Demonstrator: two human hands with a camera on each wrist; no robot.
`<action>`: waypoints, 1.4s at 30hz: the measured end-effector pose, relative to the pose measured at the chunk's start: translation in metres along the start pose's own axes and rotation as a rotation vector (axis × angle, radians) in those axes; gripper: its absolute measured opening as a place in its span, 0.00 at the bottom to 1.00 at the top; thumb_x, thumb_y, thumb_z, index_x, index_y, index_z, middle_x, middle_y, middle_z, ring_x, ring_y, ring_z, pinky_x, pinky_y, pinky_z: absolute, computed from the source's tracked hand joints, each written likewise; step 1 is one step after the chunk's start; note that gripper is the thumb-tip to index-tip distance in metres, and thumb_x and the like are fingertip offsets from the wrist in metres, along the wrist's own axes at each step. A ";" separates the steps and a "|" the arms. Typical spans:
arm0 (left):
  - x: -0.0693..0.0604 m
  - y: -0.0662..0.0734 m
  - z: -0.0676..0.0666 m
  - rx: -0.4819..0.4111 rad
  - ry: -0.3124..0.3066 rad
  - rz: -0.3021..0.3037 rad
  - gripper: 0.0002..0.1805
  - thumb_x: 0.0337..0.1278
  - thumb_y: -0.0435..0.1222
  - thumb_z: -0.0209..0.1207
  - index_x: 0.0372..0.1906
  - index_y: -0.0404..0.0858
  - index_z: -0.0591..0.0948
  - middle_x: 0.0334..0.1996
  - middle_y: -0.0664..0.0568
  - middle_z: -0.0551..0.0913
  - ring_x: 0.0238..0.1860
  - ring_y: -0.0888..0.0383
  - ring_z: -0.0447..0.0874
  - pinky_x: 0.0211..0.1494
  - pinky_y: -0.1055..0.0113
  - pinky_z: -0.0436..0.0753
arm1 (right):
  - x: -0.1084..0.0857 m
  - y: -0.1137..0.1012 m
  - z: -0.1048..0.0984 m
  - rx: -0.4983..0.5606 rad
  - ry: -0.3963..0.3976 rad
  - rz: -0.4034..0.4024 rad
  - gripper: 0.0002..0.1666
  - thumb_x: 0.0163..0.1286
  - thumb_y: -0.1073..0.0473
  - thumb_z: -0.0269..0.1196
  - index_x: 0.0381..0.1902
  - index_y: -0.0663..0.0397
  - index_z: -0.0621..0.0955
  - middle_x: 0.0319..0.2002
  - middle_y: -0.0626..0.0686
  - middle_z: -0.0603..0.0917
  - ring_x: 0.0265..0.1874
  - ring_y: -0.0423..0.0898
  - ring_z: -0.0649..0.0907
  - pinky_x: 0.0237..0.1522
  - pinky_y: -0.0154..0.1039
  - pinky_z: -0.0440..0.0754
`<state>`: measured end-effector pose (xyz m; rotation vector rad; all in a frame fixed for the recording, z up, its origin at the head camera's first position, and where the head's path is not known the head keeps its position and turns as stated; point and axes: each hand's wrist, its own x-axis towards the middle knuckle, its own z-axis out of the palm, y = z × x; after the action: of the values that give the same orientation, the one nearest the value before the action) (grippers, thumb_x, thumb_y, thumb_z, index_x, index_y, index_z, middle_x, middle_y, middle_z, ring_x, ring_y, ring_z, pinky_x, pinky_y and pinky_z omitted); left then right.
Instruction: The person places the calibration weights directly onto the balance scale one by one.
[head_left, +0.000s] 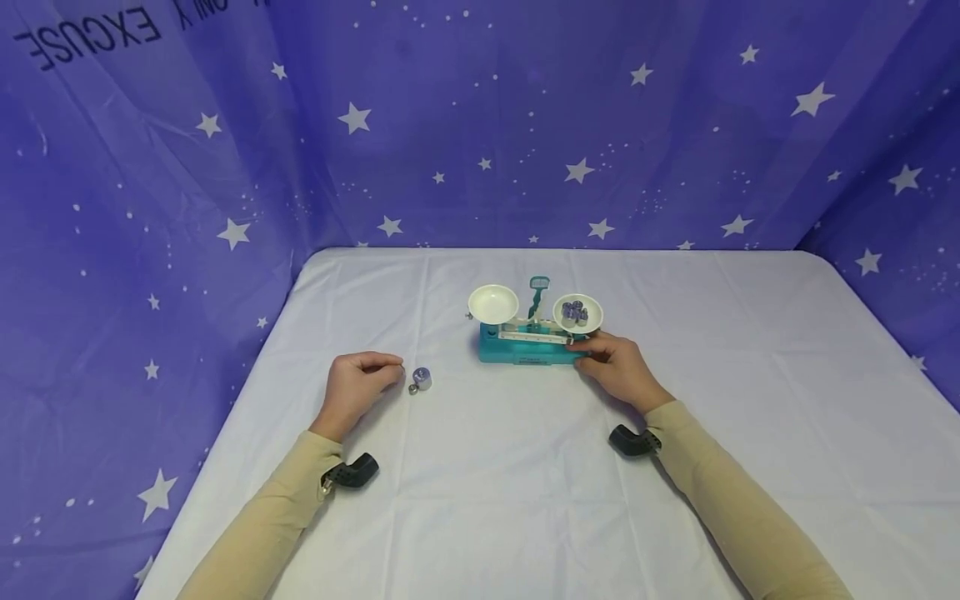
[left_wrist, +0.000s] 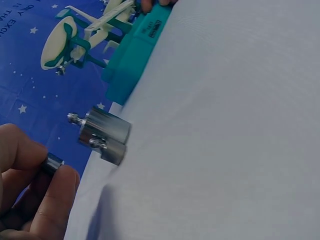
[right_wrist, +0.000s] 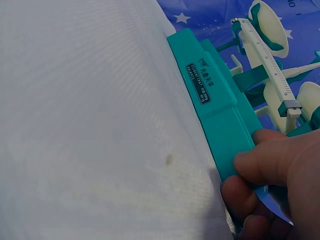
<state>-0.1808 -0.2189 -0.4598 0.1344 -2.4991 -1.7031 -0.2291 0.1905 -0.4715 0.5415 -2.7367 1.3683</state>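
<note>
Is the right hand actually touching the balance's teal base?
Touching: the right wrist view plainly shows the right hand gripping the teal base at one end.

Upright teal balance (head_left: pixel 525 353), weights (head_left: pixel 575 313) in right pan (head_left: pixel 596 319), pinched small weight (left_wrist: pixel 52 163)

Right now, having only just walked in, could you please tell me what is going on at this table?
A person is working with a teal tray balance on a white cloth. The left hand pinches a small metal weight, while a larger weight and a smaller one stand close together on the cloth nearby. The right hand holds the right end of the balance's base. Several weights sit in the right pan.
</note>
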 end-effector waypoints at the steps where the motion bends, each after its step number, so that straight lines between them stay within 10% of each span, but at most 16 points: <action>1: 0.001 0.001 0.000 -0.002 -0.002 -0.004 0.10 0.52 0.30 0.68 0.40 0.31 0.91 0.31 0.54 0.91 0.28 0.72 0.83 0.35 0.78 0.83 | 0.000 0.000 0.000 -0.002 0.000 0.001 0.16 0.63 0.71 0.67 0.49 0.59 0.89 0.54 0.61 0.87 0.41 0.44 0.81 0.42 0.25 0.79; 16: 0.021 0.050 0.002 -0.075 -0.084 -0.009 0.17 0.58 0.35 0.65 0.48 0.27 0.87 0.27 0.68 0.89 0.34 0.69 0.89 0.45 0.76 0.86 | -0.001 0.001 0.001 0.009 -0.007 0.013 0.17 0.63 0.70 0.67 0.49 0.59 0.88 0.56 0.61 0.87 0.47 0.49 0.83 0.45 0.27 0.80; 42: 0.055 0.129 0.047 -0.088 -0.242 0.125 0.13 0.57 0.30 0.61 0.45 0.31 0.89 0.49 0.39 0.89 0.41 0.63 0.89 0.57 0.63 0.88 | 0.001 0.002 0.002 0.010 0.006 0.020 0.16 0.62 0.71 0.67 0.49 0.58 0.89 0.54 0.61 0.87 0.43 0.47 0.82 0.43 0.28 0.80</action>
<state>-0.2434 -0.1360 -0.3540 -0.2458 -2.5251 -1.8731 -0.2301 0.1898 -0.4736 0.5118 -2.7396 1.3863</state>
